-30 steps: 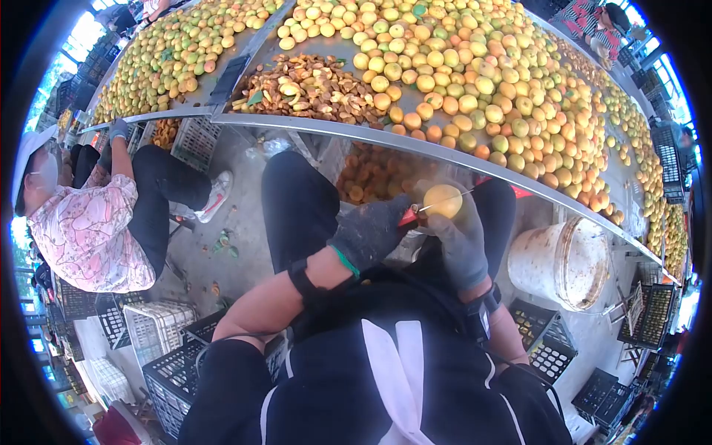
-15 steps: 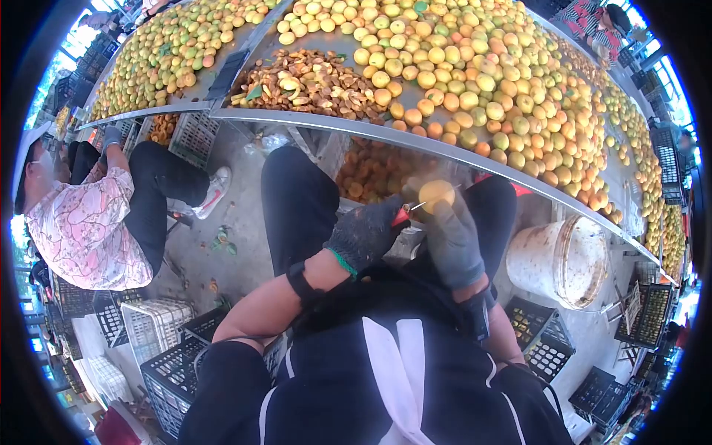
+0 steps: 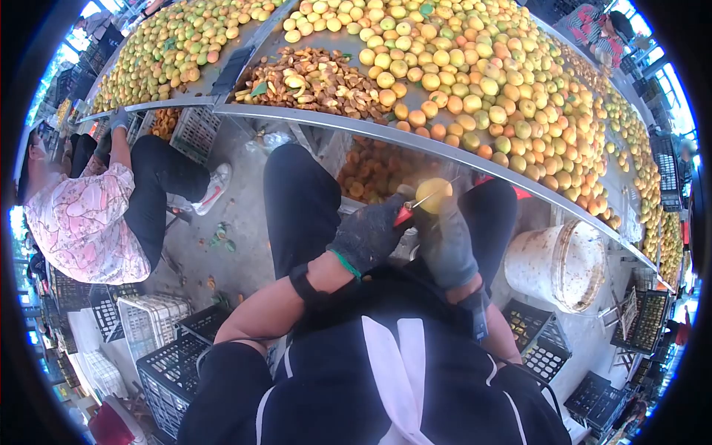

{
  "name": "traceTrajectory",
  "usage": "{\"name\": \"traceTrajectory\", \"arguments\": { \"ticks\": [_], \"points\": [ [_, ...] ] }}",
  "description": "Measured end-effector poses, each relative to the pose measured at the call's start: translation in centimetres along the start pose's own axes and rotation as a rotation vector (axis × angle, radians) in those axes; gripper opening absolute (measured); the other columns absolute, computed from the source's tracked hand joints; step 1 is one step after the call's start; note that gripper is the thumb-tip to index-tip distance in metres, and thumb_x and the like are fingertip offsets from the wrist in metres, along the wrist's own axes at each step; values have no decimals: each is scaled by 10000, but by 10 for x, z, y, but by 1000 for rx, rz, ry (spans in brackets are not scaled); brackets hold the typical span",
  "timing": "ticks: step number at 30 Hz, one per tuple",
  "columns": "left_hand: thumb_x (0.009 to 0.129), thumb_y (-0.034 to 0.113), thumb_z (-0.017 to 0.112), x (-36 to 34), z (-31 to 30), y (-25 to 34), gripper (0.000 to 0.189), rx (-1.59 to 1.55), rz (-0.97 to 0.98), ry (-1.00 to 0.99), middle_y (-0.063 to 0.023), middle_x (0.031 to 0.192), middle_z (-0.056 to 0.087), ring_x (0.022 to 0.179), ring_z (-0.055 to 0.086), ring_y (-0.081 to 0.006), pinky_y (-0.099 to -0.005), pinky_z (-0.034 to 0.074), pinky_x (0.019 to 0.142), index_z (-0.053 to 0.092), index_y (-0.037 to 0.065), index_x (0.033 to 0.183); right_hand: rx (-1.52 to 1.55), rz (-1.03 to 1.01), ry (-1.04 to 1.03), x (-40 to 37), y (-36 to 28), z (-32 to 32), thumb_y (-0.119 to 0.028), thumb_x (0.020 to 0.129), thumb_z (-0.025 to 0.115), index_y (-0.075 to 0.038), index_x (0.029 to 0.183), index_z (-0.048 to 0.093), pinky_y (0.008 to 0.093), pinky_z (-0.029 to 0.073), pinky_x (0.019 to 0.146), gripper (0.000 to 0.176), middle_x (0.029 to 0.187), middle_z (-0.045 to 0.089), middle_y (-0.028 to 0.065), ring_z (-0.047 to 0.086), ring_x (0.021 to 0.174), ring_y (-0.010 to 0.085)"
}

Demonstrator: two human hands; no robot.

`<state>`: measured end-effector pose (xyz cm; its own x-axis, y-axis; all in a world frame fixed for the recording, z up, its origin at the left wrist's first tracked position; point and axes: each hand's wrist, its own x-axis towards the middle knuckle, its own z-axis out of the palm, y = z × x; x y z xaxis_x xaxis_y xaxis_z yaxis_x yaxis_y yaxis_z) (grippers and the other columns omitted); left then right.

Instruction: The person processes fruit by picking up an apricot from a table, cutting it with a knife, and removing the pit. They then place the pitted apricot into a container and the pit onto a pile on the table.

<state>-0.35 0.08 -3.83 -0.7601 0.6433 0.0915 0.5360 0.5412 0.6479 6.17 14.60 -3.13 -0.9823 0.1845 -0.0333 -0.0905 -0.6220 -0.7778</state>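
In my gloved left hand (image 3: 368, 236) is a small knife (image 3: 404, 215) with a red handle, the fingers closed round it. Its thin blade points up and to the right, against or just in front of a yellow apricot (image 3: 434, 195). My gloved right hand (image 3: 450, 251) grips that apricot from below; motion smears its fingers. Both hands are above my lap, between my knees. Just beyond them, under the table edge, a crate holds orange cut apricots (image 3: 374, 169).
A metal-edged table (image 3: 334, 122) spans the front, loaded with whole apricots (image 3: 482, 74) and a heap of brownish pits or pieces (image 3: 311, 81). A dirty white bucket (image 3: 555, 263) lies at right. Black crates (image 3: 170, 374) stand at left. A co-worker (image 3: 85, 222) sits at left.
The apricot and my right hand have shifted slightly, and the blade now shows longer across the fruit. At left, the co-worker's hand has risen to the table edge.
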Motion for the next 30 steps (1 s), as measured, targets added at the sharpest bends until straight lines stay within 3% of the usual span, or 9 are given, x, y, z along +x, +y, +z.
{"name": "traceTrajectory", "arguments": {
  "ticks": [3, 5, 8, 16, 20, 23, 26, 28, 30],
  "points": [
    [854, 296, 681, 1, -5, 6, 454, -10, -67, 15, -234, 831, 661, 785, 657, -412, -509, 527, 655, 548, 56, 1216, 218, 16, -41, 6, 7, 6, -418, 1021, 418, -26, 1352, 438, 396, 385, 1079, 514, 1302, 558, 159, 533, 1212, 247],
    [853, 279, 679, 8, -10, 2, 454, 99, -134, -125, -239, 854, 661, 812, 655, -412, -506, 530, 677, 539, 55, 1222, 193, -15, 15, 7, 10, 2, -408, 1029, 403, -25, 1340, 457, 395, 371, 1088, 497, 1324, 543, 162, 521, 1230, 251],
    [845, 241, 674, 9, -14, -2, 466, 100, -80, -108, -239, 869, 660, 832, 653, -411, -507, 530, 698, 529, 49, 1244, 245, 119, 22, 5, 8, -11, -349, 1031, 429, -28, 1362, 449, 375, 366, 1095, 462, 1342, 529, 164, 508, 1251, 256],
    [831, 222, 668, -1, -19, 2, 461, 99, -84, -116, -217, 858, 668, 807, 664, -395, -492, 535, 694, 537, 52, 1238, -153, -7, -38, -3, -1, -2, -190, 989, 544, 2, 1388, 426, 351, 361, 1094, 459, 1331, 549, 155, 517, 1247, 243],
    [859, 223, 631, -7, -23, 7, 339, 201, 15, -131, -169, 808, 675, 747, 674, -357, -459, 541, 643, 565, 103, 1169, -43, 63, -114, -5, -15, 1, -171, 981, 558, -7, 1372, 449, 331, 372, 1081, 438, 1294, 569, 133, 518, 1245, 228],
    [866, 193, 611, -2, -24, 7, 323, 135, 68, -55, -148, 765, 668, 715, 675, -340, -453, 533, 599, 563, 128, 1179, -226, 126, -47, -5, -17, 2, -187, 971, 584, -7, 1356, 462, 334, 380, 1071, 443, 1240, 586, 103, 536, 1205, 204],
    [870, 191, 603, 5, -25, 9, 314, 184, 8, -97, -148, 754, 661, 709, 672, -343, -458, 523, 575, 558, 133, 1175, -116, 41, 65, -8, -1, 3, -183, 973, 580, -8, 1368, 445, 332, 392, 1056, 452, 1198, 590, 87, 550, 1159, 190],
    [869, 189, 602, 5, -14, -3, 305, 189, 41, -62, -147, 754, 660, 711, 672, -343, -457, 523, 574, 558, 132, 1165, 229, 120, 120, -5, 11, -5, -168, 976, 575, -18, 1380, 428, 319, 407, 1035, 456, 1217, 586, 90, 558, 1125, 195],
    [868, 187, 602, 3, -9, -9, 296, 193, 70, -26, -145, 755, 660, 713, 672, -343, -457, 522, 573, 559, 131, 1155, 172, 145, 74, -6, 9, -11, -153, 977, 567, -21, 1375, 430, 314, 412, 1028, 441, 1231, 581, 98, 558, 1127, 199]
  ]
}}
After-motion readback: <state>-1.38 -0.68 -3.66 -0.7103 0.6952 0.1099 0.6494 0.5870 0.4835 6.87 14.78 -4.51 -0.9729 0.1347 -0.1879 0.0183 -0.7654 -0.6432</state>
